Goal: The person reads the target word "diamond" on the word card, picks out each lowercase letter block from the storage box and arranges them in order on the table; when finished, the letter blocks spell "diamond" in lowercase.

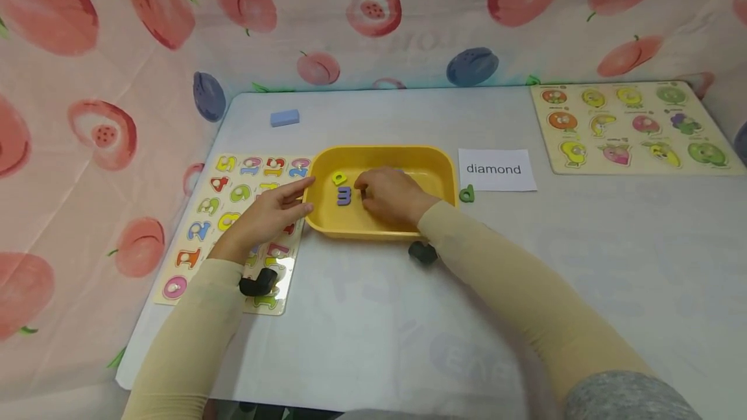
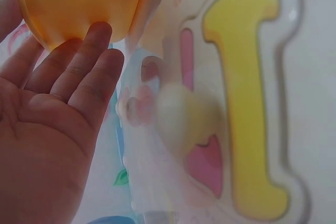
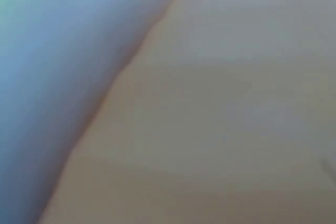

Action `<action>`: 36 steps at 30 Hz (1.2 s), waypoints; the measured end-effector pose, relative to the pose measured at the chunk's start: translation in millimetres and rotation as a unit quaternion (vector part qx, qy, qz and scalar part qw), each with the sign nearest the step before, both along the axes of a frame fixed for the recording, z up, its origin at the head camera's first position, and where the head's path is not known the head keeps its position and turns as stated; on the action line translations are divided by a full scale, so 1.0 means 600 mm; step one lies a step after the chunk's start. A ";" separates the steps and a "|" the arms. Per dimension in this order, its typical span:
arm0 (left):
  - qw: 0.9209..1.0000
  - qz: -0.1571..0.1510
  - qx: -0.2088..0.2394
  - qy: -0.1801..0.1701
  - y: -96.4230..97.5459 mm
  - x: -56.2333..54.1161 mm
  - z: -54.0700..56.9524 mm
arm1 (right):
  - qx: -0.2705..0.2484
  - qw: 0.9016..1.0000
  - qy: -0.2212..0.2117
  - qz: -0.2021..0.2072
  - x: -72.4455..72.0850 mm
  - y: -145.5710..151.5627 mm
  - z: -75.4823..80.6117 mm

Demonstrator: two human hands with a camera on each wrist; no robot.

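Presently using a yellow tray (image 1: 373, 154) to contain a purple letter m (image 1: 344, 196) turned on its side and a yellow letter, seemingly an a (image 1: 339, 178), probably to stop such small pieces from straying. Holding the right hand (image 1: 392, 194) inside, just beside both letters, with fingers bent downward; hiding the fingertips, and showing only blur in the right wrist view, so being unable to tell any grip on a piece. Resting the left hand (image 1: 262, 216) at the tray's left end, holding nothing, fingers extended and parted, apparently for steadying. Setting a green letter d (image 1: 467, 194) just outside the right end, next to a white card (image 1: 496, 177) printed "diamond", perhaps for sharing its first letter. Facing the print toward the person, presumably for easy reading. Laying a number puzzle board (image 1: 236, 175) partly beneath the left arm, and a fruit puzzle board (image 1: 589, 142) far right, maybe out of the way. Placing a blue block (image 1: 284, 118) near the table's (image 1: 362, 316) far edge.
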State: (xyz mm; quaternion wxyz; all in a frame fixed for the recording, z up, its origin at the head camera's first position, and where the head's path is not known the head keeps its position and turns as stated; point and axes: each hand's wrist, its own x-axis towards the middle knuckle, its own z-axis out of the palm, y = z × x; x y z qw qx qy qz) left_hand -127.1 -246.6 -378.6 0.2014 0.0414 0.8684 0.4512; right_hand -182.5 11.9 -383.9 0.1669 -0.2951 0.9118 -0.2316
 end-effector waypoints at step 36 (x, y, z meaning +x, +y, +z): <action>1.000 0.003 -0.012 0.000 0.001 0.002 -0.002 | -0.034 0.994 0.062 -0.089 0.027 0.212 0.091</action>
